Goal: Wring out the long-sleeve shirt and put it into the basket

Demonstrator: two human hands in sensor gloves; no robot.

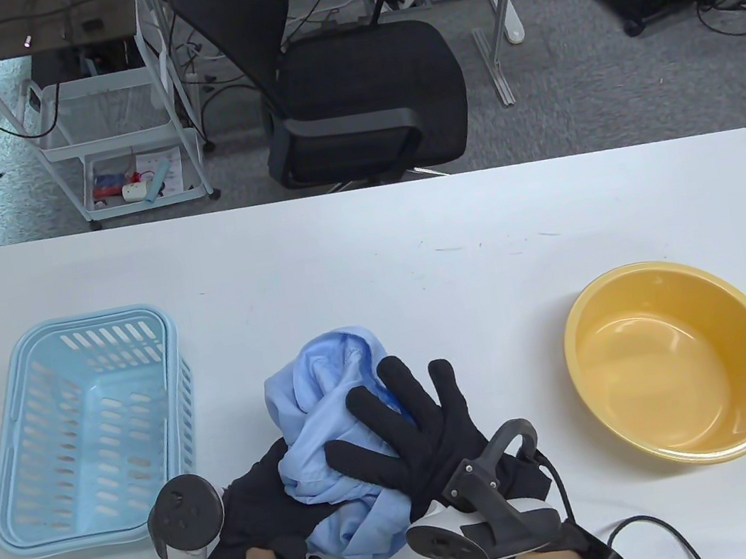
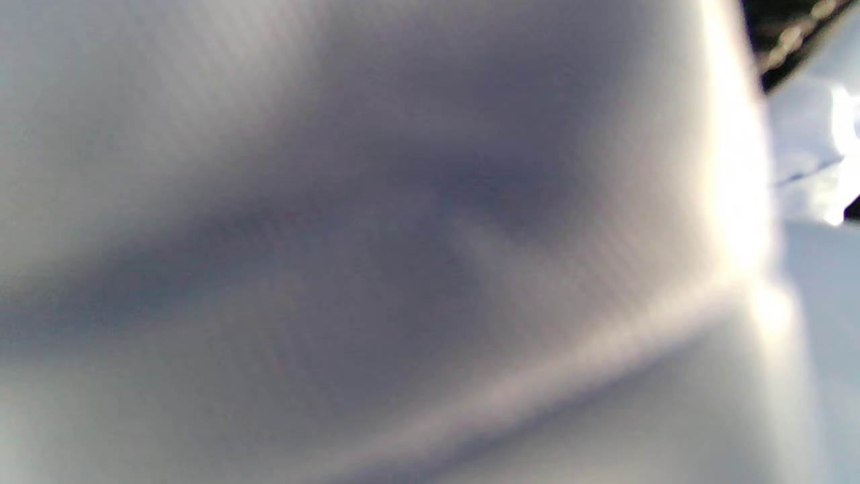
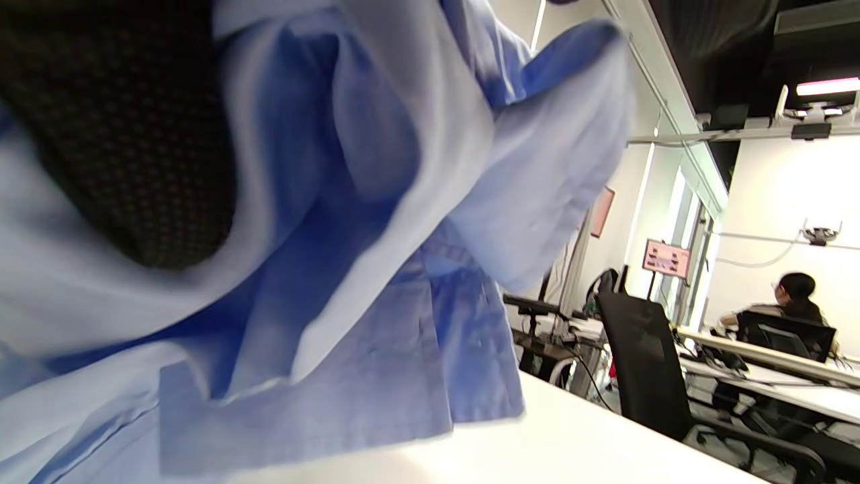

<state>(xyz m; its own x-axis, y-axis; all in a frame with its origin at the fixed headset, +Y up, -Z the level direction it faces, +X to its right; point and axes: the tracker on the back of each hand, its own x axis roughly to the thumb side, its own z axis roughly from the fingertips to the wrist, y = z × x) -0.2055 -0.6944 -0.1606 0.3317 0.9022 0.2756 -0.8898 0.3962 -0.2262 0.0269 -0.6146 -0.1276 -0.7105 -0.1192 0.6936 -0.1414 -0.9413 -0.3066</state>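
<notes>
The long-sleeve shirt [image 1: 320, 390], light blue, is bunched into a ball at the table's front centre, between both gloved hands. My left hand [image 1: 266, 493] cradles it from below and the left, its fingers hidden under the cloth. My right hand [image 1: 399, 426] lies on top with fingers spread and nearly straight, pressing down. In the left wrist view the blurred shirt [image 2: 403, 235] fills the frame. In the right wrist view the shirt [image 3: 403, 323] hangs in folds to the table [image 3: 571, 444], with a black gloved finger [image 3: 134, 134] sunk into it. The light blue basket [image 1: 92, 322] stands empty to the left.
A yellow basin [image 1: 645, 347], empty, sits at the right of the white table [image 1: 409, 237]. Beyond the far edge stand a black office chair [image 1: 359, 80] and a white wire cart [image 1: 114, 123]. A cable runs from my right wrist off the front edge.
</notes>
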